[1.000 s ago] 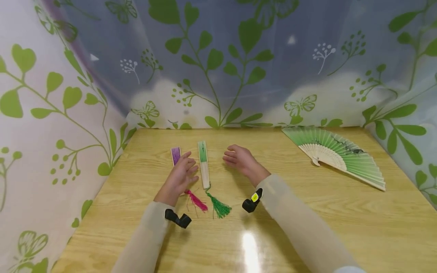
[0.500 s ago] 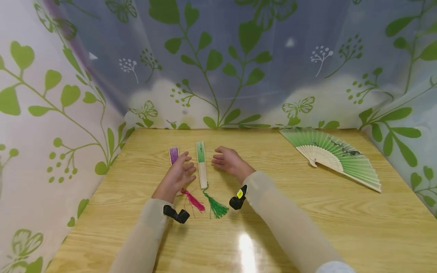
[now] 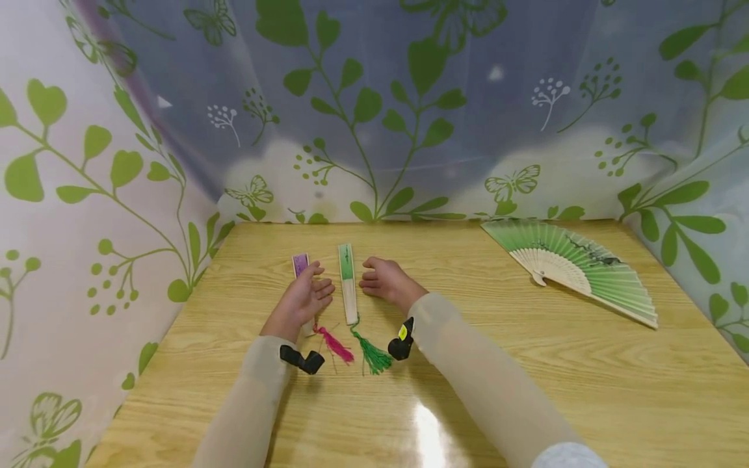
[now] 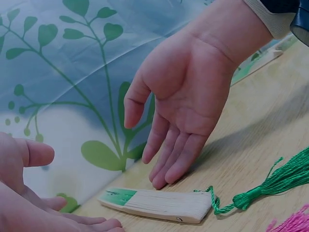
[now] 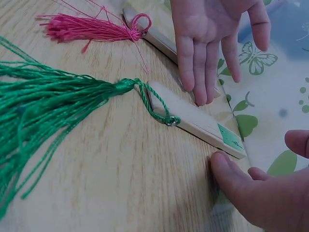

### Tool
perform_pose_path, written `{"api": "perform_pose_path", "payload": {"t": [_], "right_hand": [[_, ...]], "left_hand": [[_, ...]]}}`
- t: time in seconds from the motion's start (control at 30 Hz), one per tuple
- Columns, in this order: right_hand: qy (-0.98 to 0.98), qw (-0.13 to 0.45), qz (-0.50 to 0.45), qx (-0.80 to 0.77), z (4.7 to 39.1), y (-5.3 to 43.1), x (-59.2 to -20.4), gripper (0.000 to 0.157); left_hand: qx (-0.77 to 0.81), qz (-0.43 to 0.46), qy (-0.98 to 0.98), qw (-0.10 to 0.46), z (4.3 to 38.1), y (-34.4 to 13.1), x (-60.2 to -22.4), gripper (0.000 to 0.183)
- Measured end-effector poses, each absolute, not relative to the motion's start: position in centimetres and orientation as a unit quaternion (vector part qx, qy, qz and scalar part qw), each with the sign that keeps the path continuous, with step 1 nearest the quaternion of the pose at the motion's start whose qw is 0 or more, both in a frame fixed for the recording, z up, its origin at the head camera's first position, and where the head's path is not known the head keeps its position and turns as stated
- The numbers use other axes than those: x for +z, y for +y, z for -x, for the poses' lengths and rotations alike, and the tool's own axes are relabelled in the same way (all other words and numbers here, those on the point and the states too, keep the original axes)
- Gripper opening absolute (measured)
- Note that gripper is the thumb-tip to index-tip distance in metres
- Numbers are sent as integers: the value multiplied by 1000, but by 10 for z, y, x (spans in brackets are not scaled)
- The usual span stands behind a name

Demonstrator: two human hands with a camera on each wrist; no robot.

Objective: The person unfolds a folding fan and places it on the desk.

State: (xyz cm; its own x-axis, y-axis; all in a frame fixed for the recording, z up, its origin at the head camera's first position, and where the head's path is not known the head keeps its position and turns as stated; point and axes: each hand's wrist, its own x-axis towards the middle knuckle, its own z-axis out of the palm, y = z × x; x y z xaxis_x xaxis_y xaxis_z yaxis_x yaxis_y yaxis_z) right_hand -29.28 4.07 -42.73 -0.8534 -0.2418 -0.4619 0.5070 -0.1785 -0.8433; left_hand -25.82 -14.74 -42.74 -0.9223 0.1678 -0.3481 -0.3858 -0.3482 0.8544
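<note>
A folded hand fan with a green end (image 3: 348, 266) lies between the two hands, its green tassel (image 3: 373, 354) toward the person. To its left is a second folded fan with a purple end (image 3: 300, 262) and a pink tassel (image 3: 337, 346). My left hand (image 3: 297, 300) hovers over this purple fan and hides its middle, palm facing right, fingers extended. On the other side of the green folded fan my right hand (image 3: 388, 283) faces inward, fingers loosely bent. In the right wrist view, neither hand grips the green folded fan (image 5: 198, 116).
A spread green fan (image 3: 585, 266) lies at the back right of the wooden table (image 3: 497, 377). Patterned curtains (image 3: 409, 130) hang behind and along both sides. Black wrist cameras (image 3: 400, 341) sit on both sleeves.
My right hand has moved left, closer to the green folded fan. My left hand has stayed nearly in place, its fingers now closer together. The fans have not moved.
</note>
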Motion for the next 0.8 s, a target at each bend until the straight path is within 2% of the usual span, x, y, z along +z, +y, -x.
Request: {"api": "perform_pose_path", "payload": {"t": [0.4, 0.57, 0.8], "right_hand": [[581, 262, -112, -763, 296, 31, -426, 47], [587, 266, -116, -756, 294, 30, -427, 47], [621, 248, -117, -734, 298, 33, -427, 46]], "left_hand": [[832, 127, 509, 182, 270, -154, -429, 68], [821, 99, 529, 189, 271, -155, -439, 74], [811, 107, 545, 184, 266, -144, -433, 64]]}}
